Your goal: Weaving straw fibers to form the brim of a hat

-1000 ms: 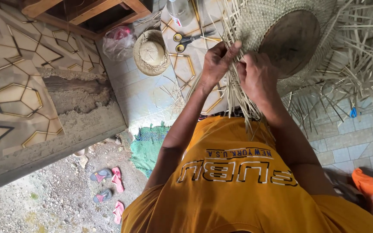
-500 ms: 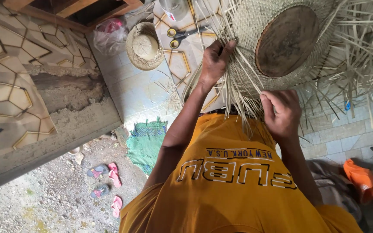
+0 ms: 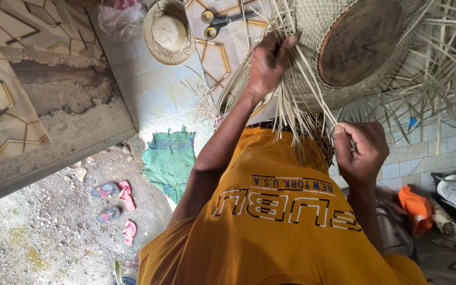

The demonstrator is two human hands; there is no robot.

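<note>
One head-worn camera looks steeply down, close over the person's chest, arms and tiled floor [image 3: 159, 95].

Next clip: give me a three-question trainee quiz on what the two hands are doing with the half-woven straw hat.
1. True or false: the left hand grips loose pale straw strands at the rim of the half-woven straw hat.
2. The right hand pinches: A) yellow-handled scissors B) one straw strand C) green cloth.
3. Fill in: the small finished straw hat lies on the tiled ____.
Key: 1 true; 2 B; 3 floor.
</note>
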